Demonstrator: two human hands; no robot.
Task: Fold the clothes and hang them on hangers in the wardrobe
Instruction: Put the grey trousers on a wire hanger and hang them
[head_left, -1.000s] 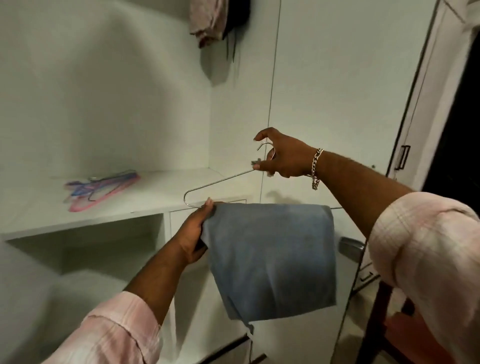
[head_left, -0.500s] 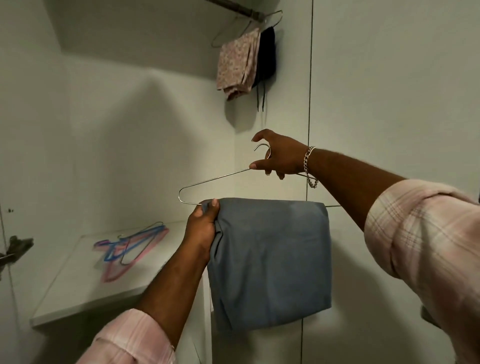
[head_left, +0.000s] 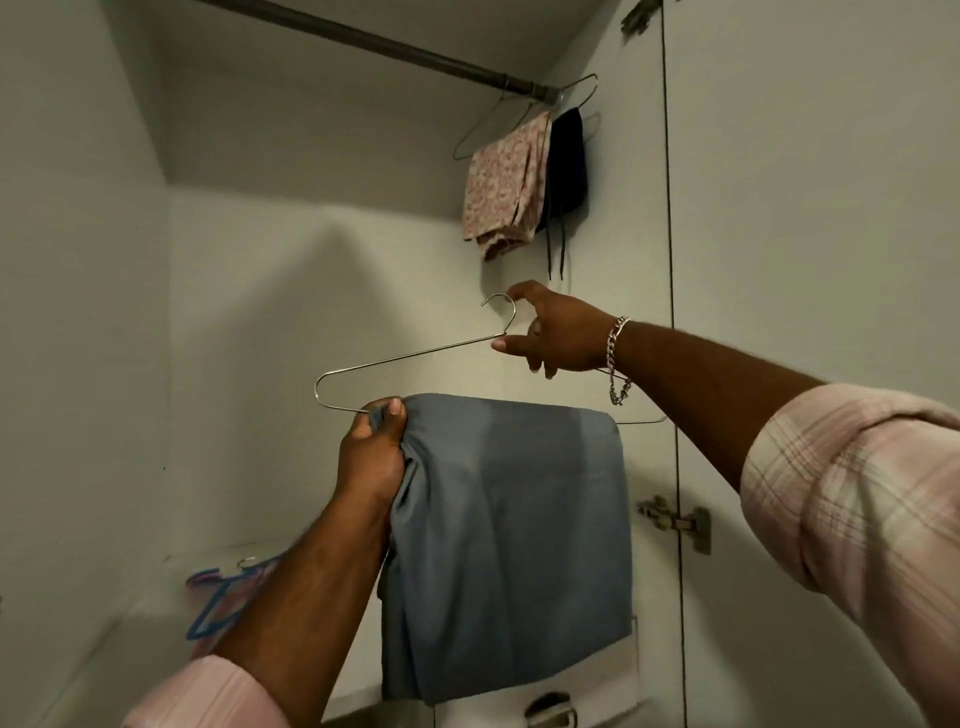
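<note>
hanger (head_left: 405, 358) neck pinched by right hand (head_left: 561, 332) | blue cloth (head_left: 509, 519) edge gripped by left hand (head_left: 371, 452) | rail (head_left: 363, 39) lies above the hook, nearer the right hand

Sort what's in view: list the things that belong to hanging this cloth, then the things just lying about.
In the job:
- metal hanger, right hand pinching its neck
- blue cloth folded over its bar, left hand gripping the edge
- wardrobe rail

Lying about:
- coloured hangers on the shelf
- floral garment and dark garment, already hung
- door hinge
</note>
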